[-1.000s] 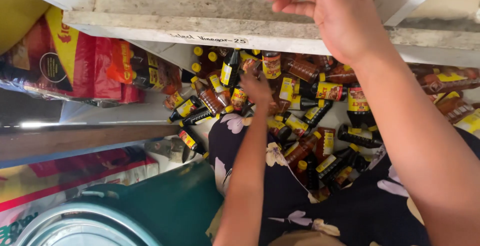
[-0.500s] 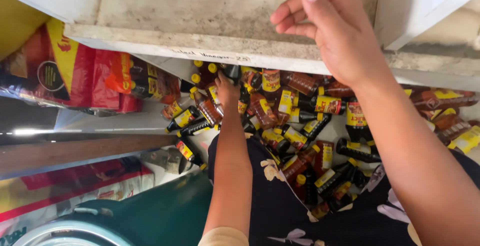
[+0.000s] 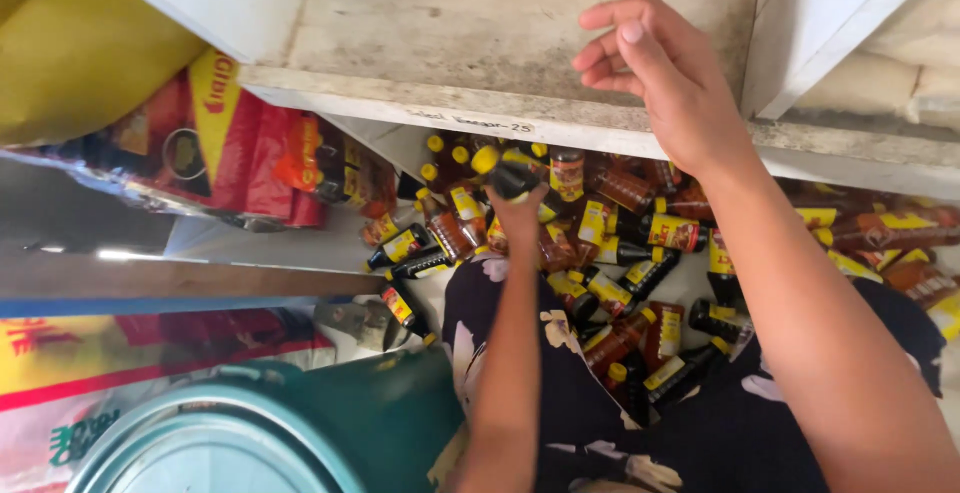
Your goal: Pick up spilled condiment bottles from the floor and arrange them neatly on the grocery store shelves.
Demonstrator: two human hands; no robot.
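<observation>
The left hand (image 3: pixel 517 215) is closed around a dark bottle (image 3: pixel 512 181), lifted just above the pile of bottles (image 3: pixel 620 283) below the shelf (image 3: pixel 480 43). The right hand (image 3: pixel 668 78), fingers loosely curled and empty, rests at the shelf edge. Keeping the bottle upright and firmly gripped seems wise.

Hands: 2 — left hand (image 3: pixel 517 215) shut around a dark bottle (image 3: pixel 512 181), right hand (image 3: pixel 668 78) fingers loose, empty
Small bottles (image 3: pixel 620 333), yellow caps and labels: heap on the floor, well over 20, exact count unreadable
Red-yellow bags (image 3: pixel 225 138): 1 clear, maybe more behind
Teal drum (image 3: pixel 290 433): 1
Shelf board (image 3: pixel 480 43): 1
</observation>
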